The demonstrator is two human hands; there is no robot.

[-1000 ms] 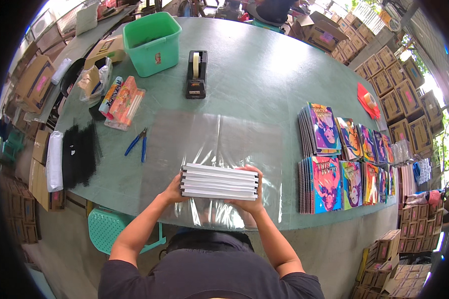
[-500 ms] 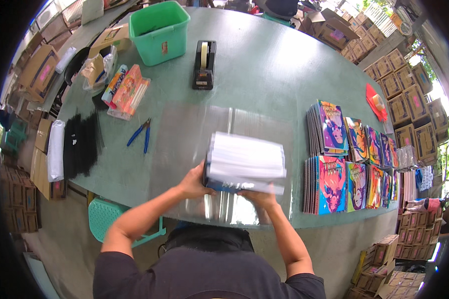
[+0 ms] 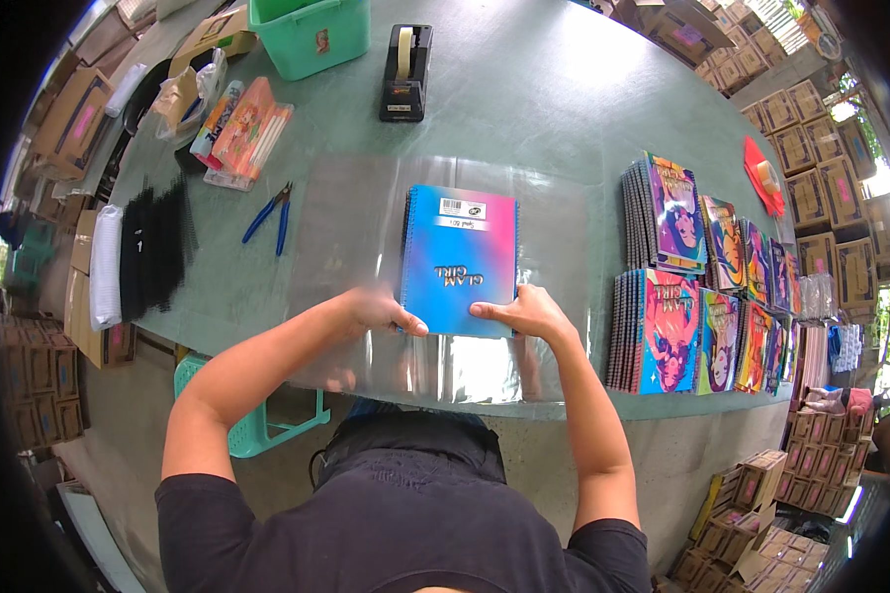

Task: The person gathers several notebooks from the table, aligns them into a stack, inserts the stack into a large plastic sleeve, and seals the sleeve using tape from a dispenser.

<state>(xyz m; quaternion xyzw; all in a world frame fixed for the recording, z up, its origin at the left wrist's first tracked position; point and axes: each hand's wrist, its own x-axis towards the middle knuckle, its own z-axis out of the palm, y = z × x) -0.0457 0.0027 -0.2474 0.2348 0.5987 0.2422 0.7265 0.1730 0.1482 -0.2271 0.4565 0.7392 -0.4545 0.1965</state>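
Note:
A blue and pink spiral notebook [image 3: 462, 259] faces up on a clear plastic sheet [image 3: 351, 237], its wire binding along the left side. My left hand [image 3: 374, 308] grips its lower left corner, the thumb on the cover and the other fingers blurred. At the lower right, my right hand [image 3: 532, 314] holds the opposite edge, thumb lying across the cover and fingers down the side. Whether more notebooks lie beneath it, I cannot tell.
Stacks of colourful spiral notebooks [image 3: 670, 331] stand to the right, near a tape roll [image 3: 767, 177] on red material. Blue-handled pliers [image 3: 270, 219], packaged goods [image 3: 250, 135] and black wire spirals [image 3: 156, 239] lie left. Behind are a tape dispenser [image 3: 405, 74] and a green bin [image 3: 311, 40].
Tilted white page edges showed between my hands before; now the blue and pink cover faces up. The notebook has turned upright in view, and both hands hold its near corners.

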